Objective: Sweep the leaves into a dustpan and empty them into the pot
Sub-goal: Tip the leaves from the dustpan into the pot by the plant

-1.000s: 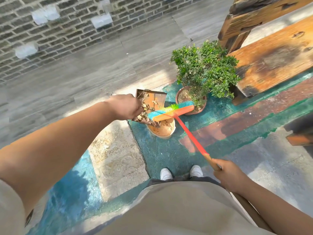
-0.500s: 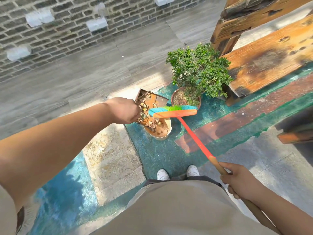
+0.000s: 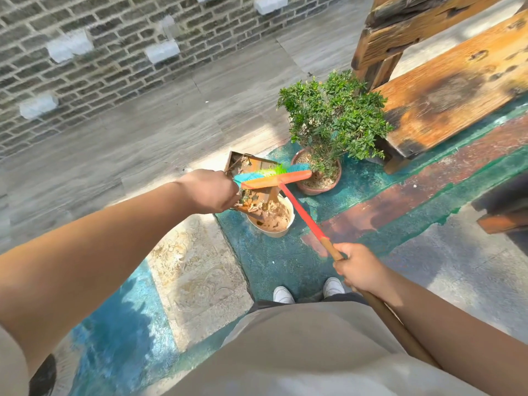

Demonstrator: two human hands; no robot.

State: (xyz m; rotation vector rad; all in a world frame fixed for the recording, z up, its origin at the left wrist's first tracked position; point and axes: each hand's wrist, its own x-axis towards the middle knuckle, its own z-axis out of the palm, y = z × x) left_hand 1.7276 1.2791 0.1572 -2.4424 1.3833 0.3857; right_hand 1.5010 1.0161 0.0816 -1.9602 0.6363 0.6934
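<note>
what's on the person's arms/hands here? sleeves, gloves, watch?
Both forearms are bare down to the wrists. The left hand and right hand wear no gloves, and no rings, watch or bands show. A pale beige short sleeve edges the left upper arm at the frame's corner; the right arm's sleeve is out of view.

Bright sunlight, hard shadows, motion-blurred edges, wide-angle distortion

I see the brown dustpan (image 3: 254, 167) tipped over the white pot (image 3: 281, 224), dry leaves (image 3: 251, 200) sliding out. The broom (image 3: 275, 178), orange head and red stick, lies across the dustpan.
</note>
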